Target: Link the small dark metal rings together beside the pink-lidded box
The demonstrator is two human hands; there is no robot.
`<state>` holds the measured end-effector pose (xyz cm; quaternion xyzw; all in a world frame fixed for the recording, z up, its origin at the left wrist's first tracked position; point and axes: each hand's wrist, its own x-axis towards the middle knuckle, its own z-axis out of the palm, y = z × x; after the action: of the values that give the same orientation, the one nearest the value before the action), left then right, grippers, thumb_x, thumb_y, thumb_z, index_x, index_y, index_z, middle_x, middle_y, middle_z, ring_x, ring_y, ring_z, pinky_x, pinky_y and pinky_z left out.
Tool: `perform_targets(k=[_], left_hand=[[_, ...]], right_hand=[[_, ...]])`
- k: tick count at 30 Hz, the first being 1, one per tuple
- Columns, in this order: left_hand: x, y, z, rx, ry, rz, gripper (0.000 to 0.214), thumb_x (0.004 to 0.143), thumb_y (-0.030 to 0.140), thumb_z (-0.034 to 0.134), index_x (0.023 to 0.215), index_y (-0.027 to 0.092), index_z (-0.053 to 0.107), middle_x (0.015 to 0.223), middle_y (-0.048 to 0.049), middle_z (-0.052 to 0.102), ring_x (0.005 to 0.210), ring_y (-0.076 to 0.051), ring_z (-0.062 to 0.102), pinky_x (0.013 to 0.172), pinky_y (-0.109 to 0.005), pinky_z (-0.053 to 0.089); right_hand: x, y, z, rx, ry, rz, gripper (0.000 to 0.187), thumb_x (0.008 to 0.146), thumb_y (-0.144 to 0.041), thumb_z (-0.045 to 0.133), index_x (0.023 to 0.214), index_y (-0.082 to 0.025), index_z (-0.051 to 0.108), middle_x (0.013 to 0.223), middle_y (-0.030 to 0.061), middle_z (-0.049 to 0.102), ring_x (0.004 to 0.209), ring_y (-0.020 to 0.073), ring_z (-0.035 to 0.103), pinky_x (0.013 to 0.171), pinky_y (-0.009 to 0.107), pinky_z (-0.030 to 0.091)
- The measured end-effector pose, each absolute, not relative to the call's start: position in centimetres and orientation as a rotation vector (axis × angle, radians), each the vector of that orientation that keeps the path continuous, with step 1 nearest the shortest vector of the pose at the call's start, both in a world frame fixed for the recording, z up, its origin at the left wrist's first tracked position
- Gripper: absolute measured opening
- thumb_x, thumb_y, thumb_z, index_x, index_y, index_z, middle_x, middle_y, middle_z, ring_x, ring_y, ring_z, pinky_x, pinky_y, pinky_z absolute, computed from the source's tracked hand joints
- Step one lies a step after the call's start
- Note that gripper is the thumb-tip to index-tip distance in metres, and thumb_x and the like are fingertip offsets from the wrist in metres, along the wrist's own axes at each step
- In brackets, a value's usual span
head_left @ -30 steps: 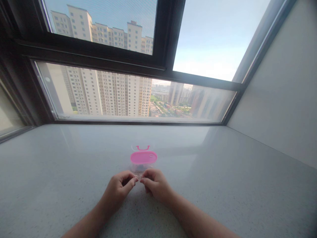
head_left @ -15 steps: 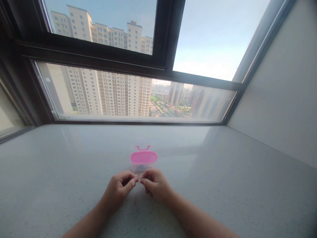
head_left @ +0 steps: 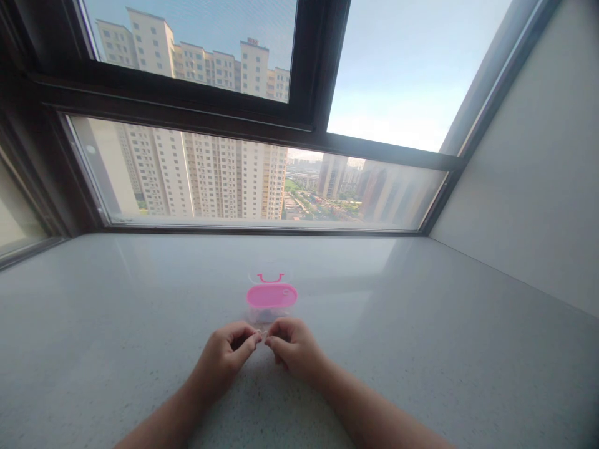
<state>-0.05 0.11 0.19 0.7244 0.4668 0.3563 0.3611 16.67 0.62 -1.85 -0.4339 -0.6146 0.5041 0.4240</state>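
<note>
My left hand (head_left: 223,358) and my right hand (head_left: 292,347) rest on a pale speckled stone sill (head_left: 421,349), fingertips meeting in a pinch. Between the fingertips sits a tiny pale thing (head_left: 262,335) that I cannot make out. Just beyond the hands stands a small clear plastic box with a pink lid (head_left: 271,296) and a pink clasp at its far side. The box is shut and neither hand touches it.
A dark-framed window (head_left: 309,134) runs along the far edge of the sill, with high-rise blocks outside. A plain grey wall (head_left: 528,187) closes the right side.
</note>
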Motion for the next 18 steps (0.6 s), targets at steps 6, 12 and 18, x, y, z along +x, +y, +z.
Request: perform_targets(k=[6, 12, 18], left_hand=[[-0.02, 0.07, 0.27, 1.869, 1.2, 0.906, 0.027, 0.08, 0.034, 0.049, 0.066, 0.014, 0.061, 0.061, -0.0004, 0.056, 0.063, -0.017, 0.051, 0.059, -0.023, 0.038], [-0.02, 0.05, 0.33, 1.869, 1.201, 0.904, 0.027, 0.08, 0.034, 0.05, 0.066, 0.014, 0.061, 0.061, -0.0002, 0.056, 0.063, -0.017, 0.051, 0.059, -0.023, 0.038], [0.01, 0.09, 0.42, 1.879, 1.201, 0.91, 0.027, 0.079, 0.034, 0.05, 0.065, 0.014, 0.061, 0.061, -0.0002, 0.056, 0.063, -0.017, 0.051, 0.058, -0.023, 0.038]], right_hand=[[16.65, 0.43, -1.4, -1.113, -1.553, 1.257, 0.006, 0.07, -0.016, 0.053, 0.065, -0.014, 0.055, 0.041, -0.0058, 0.046, 0.033, 0.0062, 0.038, 0.035, 0.016, 0.029], [16.64, 0.37, -1.45, -1.111, -1.554, 1.247, 0.006, 0.071, -0.016, 0.053, 0.065, -0.014, 0.055, 0.042, -0.0057, 0.046, 0.033, 0.0061, 0.039, 0.035, 0.016, 0.029], [16.64, 0.48, -1.7, -1.105, -1.565, 1.237, 0.005, 0.07, -0.015, 0.054, 0.065, -0.014, 0.056, 0.042, -0.0055, 0.047, 0.035, 0.0063, 0.04, 0.036, 0.016, 0.03]])
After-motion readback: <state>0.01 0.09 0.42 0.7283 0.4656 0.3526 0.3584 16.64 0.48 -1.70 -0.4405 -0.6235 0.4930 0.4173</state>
